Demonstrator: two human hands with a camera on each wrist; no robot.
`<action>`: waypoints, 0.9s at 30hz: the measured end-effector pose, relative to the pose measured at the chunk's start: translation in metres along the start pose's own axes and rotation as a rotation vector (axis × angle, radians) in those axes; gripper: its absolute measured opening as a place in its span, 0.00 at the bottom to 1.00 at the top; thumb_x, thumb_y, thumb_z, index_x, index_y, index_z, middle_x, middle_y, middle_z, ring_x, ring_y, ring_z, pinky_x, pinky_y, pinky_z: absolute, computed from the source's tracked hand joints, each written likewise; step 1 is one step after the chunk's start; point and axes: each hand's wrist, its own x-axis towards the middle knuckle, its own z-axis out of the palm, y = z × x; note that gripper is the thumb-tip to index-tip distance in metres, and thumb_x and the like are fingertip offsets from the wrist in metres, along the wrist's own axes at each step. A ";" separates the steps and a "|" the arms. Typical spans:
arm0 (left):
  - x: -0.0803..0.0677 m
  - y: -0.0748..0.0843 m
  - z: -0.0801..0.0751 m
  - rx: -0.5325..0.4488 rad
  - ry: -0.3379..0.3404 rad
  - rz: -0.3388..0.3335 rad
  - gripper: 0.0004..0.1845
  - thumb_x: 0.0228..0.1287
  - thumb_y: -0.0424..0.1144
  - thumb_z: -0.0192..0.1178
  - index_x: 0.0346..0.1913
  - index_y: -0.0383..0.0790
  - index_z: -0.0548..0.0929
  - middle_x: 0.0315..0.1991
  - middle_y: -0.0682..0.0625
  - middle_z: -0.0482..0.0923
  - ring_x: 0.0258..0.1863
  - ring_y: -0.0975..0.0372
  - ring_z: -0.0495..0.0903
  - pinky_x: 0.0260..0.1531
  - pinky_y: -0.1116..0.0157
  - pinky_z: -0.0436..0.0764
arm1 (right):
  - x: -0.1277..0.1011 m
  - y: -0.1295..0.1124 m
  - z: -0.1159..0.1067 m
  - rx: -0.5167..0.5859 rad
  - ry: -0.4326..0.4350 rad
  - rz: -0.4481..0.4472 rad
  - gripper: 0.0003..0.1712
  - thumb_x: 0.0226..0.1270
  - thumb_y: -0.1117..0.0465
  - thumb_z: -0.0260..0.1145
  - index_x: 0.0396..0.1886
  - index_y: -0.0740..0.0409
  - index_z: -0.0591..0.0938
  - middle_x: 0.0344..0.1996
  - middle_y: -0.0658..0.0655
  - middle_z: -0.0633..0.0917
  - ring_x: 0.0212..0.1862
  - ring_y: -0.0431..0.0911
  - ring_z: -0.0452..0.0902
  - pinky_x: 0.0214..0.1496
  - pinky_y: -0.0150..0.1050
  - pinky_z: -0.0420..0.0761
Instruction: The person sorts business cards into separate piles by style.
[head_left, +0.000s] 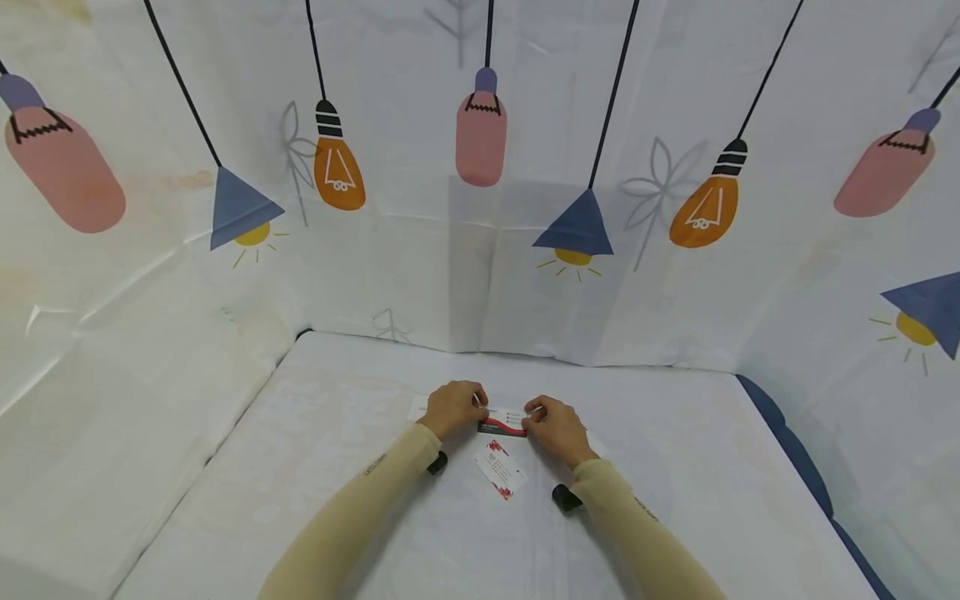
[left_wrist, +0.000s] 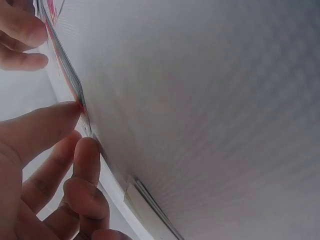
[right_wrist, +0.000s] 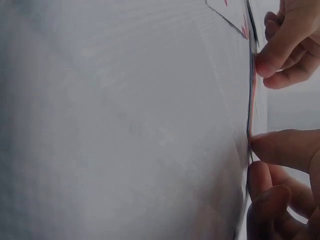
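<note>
Card stack (head_left: pixel 502 423), white w/ red + black band, sits btwn your two hands toward the far part of the table (head_left: pixel 480 550), head view. Your L hand (head_left: pixel 453 408) pinches its L end, R hand (head_left: pixel 561 429) its R end. Loose card w/ red print (head_left: pixel 500 469) lies flat just on your side of it, set at an angle. Wall sheet w/ printed lamps (head_left: pixel 405 250) hangs behind.

L wrist view: you see the stack edge-on, several layers, your thumb + curled fingers at its end; a 2nd small stack (left_wrist: pixel 141 206) lies nearby. Can't tell if the held one touches the tabletop.

R wrist view: same stack edge-on, your R thumb + fingertip pinching; loose card's corner shows up top.
</note>
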 end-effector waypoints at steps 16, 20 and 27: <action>-0.011 -0.002 -0.010 -0.105 0.057 0.007 0.08 0.65 0.43 0.68 0.45 0.49 0.87 0.34 0.56 0.84 0.28 0.64 0.77 0.30 0.63 0.76 | -0.008 -0.008 -0.007 0.109 0.042 -0.029 0.14 0.63 0.59 0.71 0.49 0.53 0.85 0.36 0.50 0.85 0.32 0.45 0.76 0.33 0.39 0.74; -0.018 -0.004 -0.014 -0.126 0.064 0.014 0.08 0.66 0.44 0.66 0.45 0.49 0.87 0.34 0.56 0.84 0.26 0.64 0.76 0.29 0.63 0.75 | -0.011 -0.009 -0.009 0.140 0.046 -0.022 0.15 0.63 0.58 0.72 0.49 0.52 0.85 0.36 0.50 0.85 0.33 0.45 0.76 0.33 0.39 0.75; -0.033 -0.007 -0.017 -0.140 0.070 0.012 0.08 0.66 0.44 0.65 0.45 0.51 0.87 0.35 0.56 0.85 0.22 0.66 0.75 0.26 0.64 0.74 | -0.019 -0.010 -0.012 0.173 0.057 -0.029 0.15 0.64 0.57 0.72 0.50 0.51 0.86 0.37 0.50 0.85 0.35 0.46 0.76 0.35 0.39 0.75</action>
